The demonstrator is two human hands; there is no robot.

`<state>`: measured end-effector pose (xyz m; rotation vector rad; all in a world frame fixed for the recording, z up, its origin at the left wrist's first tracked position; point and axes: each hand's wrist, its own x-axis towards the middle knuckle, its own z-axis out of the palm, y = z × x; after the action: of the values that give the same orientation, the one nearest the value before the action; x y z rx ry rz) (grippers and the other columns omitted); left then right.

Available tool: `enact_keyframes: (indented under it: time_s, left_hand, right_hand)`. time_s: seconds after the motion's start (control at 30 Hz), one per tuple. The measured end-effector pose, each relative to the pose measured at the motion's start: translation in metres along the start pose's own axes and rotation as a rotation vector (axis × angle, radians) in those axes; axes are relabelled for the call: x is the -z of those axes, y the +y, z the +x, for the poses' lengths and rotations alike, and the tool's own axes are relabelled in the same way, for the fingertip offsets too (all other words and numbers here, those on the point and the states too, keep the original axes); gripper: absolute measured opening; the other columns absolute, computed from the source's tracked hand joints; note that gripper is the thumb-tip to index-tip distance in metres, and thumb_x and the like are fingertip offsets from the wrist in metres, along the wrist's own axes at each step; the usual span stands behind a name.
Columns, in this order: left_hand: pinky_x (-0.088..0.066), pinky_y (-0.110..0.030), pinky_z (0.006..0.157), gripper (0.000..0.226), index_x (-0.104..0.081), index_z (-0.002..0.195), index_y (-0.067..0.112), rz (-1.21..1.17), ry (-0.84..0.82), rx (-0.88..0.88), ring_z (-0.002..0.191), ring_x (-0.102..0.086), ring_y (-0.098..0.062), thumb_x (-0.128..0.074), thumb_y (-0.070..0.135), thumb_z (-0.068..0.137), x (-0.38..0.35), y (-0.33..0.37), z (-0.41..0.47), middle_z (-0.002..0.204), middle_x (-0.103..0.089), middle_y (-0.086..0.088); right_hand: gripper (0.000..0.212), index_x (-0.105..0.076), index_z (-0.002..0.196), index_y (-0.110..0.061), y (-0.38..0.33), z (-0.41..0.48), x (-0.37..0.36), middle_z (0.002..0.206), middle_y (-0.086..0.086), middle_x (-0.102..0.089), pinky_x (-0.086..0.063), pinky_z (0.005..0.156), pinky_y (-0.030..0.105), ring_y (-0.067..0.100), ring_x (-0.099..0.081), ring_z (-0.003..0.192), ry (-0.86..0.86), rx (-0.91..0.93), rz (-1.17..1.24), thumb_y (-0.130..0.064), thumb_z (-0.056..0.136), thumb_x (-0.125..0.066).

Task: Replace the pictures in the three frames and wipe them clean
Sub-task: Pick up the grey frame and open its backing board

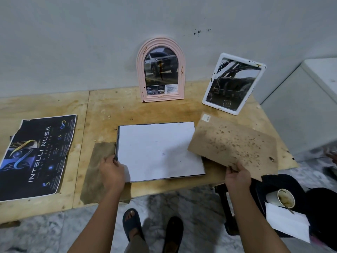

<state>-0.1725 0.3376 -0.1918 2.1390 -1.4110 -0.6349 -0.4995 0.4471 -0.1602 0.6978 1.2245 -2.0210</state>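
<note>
Left hand [111, 170] grips frame [117, 139] at its 9 o'clock edge; right hand [237, 175] pinches board [233, 143], which overlaps the 3 o'clock edge.

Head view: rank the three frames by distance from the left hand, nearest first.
1. Dark frame, lying flat, its left edge held by the left hand.
2. Pink arched frame, upright against the wall, behind.
3. White frame, leaning at the far right.

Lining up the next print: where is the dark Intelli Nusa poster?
Head view: the dark blue paper poster lies flat at the left of the plywood table, left of the flat black rectangular frame the left hand grips.
</note>
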Motion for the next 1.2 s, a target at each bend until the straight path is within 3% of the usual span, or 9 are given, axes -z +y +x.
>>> enact_keyframes:
  time_s: [0.13,0.27,0.33,0.5,0.63,0.8,0.87,1.0,1.2]
  left_hand:
    - [-0.048,-0.039,0.083,0.029,-0.060,0.118,-0.001,-0.003,0.005,-0.003,0.100,-0.056,-0.034,-0.049,0.003,0.092,0.001,0.001,0.000,0.117,-0.057,-0.021]
    - [-0.047,-0.036,0.082,0.029,-0.060,0.119,0.002,-0.003,0.002,-0.019,0.100,-0.056,-0.031,-0.046,0.005,0.093,0.001,-0.004,0.000,0.117,-0.057,-0.018]
    - [-0.048,-0.036,0.083,0.029,-0.060,0.119,0.002,0.009,-0.001,-0.028,0.100,-0.056,-0.030,-0.046,0.006,0.094,0.002,-0.006,0.000,0.117,-0.058,-0.017]
    - [-0.048,-0.039,0.085,0.030,-0.057,0.121,0.000,0.014,-0.011,-0.078,0.102,-0.055,-0.032,-0.047,0.004,0.093,0.004,-0.004,-0.004,0.120,-0.053,-0.019]
    - [-0.044,-0.039,0.083,0.028,-0.056,0.119,0.000,0.032,-0.009,-0.214,0.102,-0.048,-0.032,-0.049,0.003,0.092,0.004,-0.003,-0.013,0.113,-0.049,-0.020]
    - [-0.037,-0.035,0.081,0.021,-0.053,0.111,0.003,0.115,-0.061,-0.241,0.108,-0.038,-0.028,-0.047,0.012,0.092,0.002,0.003,-0.017,0.118,-0.042,-0.017]
    - [-0.038,-0.038,0.085,0.028,-0.052,0.115,0.003,0.134,-0.077,-0.209,0.113,-0.035,-0.028,-0.047,0.022,0.094,0.002,0.003,-0.017,0.123,-0.039,-0.017]
    - [-0.038,-0.042,0.094,0.041,-0.053,0.121,0.001,0.103,-0.073,-0.163,0.119,-0.035,-0.030,-0.054,0.030,0.092,-0.003,0.002,-0.017,0.127,-0.040,-0.018]
    - [-0.040,-0.042,0.093,0.036,-0.057,0.111,0.001,-0.210,0.023,0.022,0.115,-0.045,-0.030,-0.066,0.025,0.085,0.002,0.020,-0.011,0.120,-0.050,-0.015]
  right_hand:
    - [0.046,-0.041,0.137,-0.014,-0.010,0.014,0.004,0.129,0.007,-0.048,-0.045,0.097,0.032,0.021,-0.050,0.111,0.064,0.046,-0.031,0.001,0.093,-0.047]
    - [0.017,-0.058,0.103,-0.004,-0.017,0.012,-0.002,0.118,0.014,-0.056,-0.057,0.071,0.026,0.021,-0.059,0.092,0.121,-0.019,-0.300,0.001,0.086,-0.062]
    - [0.028,-0.057,0.110,0.001,-0.016,0.015,-0.003,0.117,0.017,-0.058,-0.059,0.061,0.026,0.024,-0.062,0.091,0.132,-0.011,-0.333,0.000,0.083,-0.066]
    - [0.013,-0.057,0.096,-0.008,-0.006,0.001,-0.008,0.114,0.010,-0.058,-0.044,0.064,0.005,0.026,-0.058,0.106,0.134,-0.039,-0.236,-0.010,0.086,-0.065]
    - [0.026,-0.061,0.105,-0.003,0.026,-0.014,-0.006,0.098,0.009,-0.059,-0.045,0.066,0.027,0.021,-0.055,0.086,0.253,0.243,-0.745,-0.008,0.080,-0.067]
    - [0.031,-0.056,0.112,-0.008,0.069,-0.030,0.001,0.111,0.010,-0.053,-0.037,0.078,0.029,0.023,-0.049,0.099,-0.285,0.532,-1.489,-0.015,0.083,-0.063]
    - [0.040,-0.052,0.121,-0.007,0.077,-0.028,0.003,0.117,0.014,-0.050,-0.037,0.082,0.031,0.028,-0.045,0.107,-0.352,0.699,-1.701,-0.022,0.085,-0.061]
    - [0.055,-0.036,0.141,-0.009,0.081,-0.033,0.003,0.130,0.016,-0.043,-0.039,0.096,0.039,0.030,-0.039,0.120,-0.385,0.767,-1.775,-0.025,0.091,-0.054]
    - [0.051,-0.046,0.135,-0.011,0.084,-0.034,0.003,0.127,0.014,-0.046,-0.038,0.096,0.038,0.028,-0.040,0.119,-0.361,0.703,-1.724,-0.022,0.087,-0.058]
